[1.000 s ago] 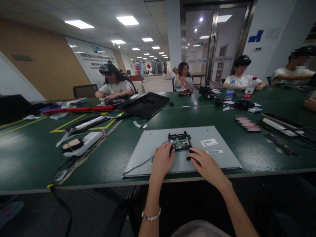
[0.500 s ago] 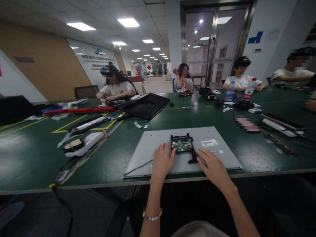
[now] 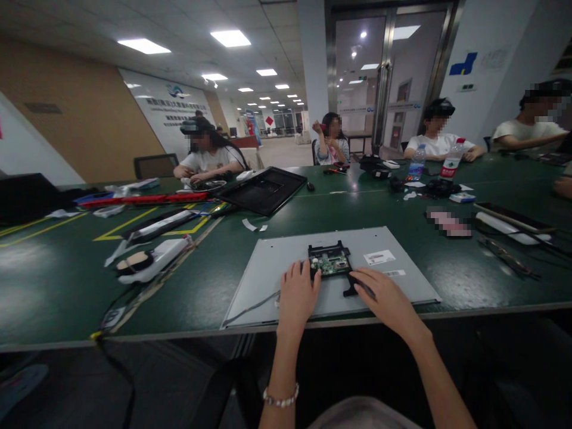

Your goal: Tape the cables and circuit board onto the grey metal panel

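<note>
A flat grey metal panel (image 3: 268, 262) lies at the table's near edge, with two white labels on its right half. On it sits a black plastic bracket (image 3: 328, 245) framing a green circuit board (image 3: 333, 264). My left hand (image 3: 297, 298) grips the bracket's left side, thumb at the board's lower left corner and fingers closed along the edge. My right hand (image 3: 379, 295) is closed on the bracket's lower right arm. Something dark shows under its fingers; I cannot tell what. A thin grey cable (image 3: 250, 310) runs across the panel toward my left hand.
Behind the panel lies a black frame (image 3: 268, 190). A white power strip (image 3: 154, 260) and cables are to the left. On the right are glasses (image 3: 509, 257), a phone (image 3: 449, 221) and two bottles (image 3: 451, 159). Several people sit around the green table (image 3: 201, 316).
My right hand has shifted slightly left and up over the bracket's lower right arm, covering more of it. My left hand has moved slightly right. The panel stays in place.
</note>
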Tool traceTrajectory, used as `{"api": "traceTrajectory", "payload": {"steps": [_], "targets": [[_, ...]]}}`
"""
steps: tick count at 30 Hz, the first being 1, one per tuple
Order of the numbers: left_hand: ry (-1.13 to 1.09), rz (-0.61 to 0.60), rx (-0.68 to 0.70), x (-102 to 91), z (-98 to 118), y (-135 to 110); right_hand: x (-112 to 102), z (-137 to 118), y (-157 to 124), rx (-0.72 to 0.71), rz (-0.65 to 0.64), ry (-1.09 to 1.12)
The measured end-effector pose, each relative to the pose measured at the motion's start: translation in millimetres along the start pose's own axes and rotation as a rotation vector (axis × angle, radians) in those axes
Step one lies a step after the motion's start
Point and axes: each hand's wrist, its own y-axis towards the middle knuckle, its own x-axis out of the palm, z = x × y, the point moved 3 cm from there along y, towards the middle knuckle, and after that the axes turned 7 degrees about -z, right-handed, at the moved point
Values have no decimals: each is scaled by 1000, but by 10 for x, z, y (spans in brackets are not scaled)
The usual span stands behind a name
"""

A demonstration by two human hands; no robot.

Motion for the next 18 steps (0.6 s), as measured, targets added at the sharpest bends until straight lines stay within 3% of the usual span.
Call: {"api": "traceTrajectory", "payload": {"steps": [14,18], "targets": [[-25,-22,0,1,30,-5,-2,-121,-88,-28,-20,-87],[-46,-30,-4,-203,-38,8,9,-115,-101,-31,-14,-114]]}}
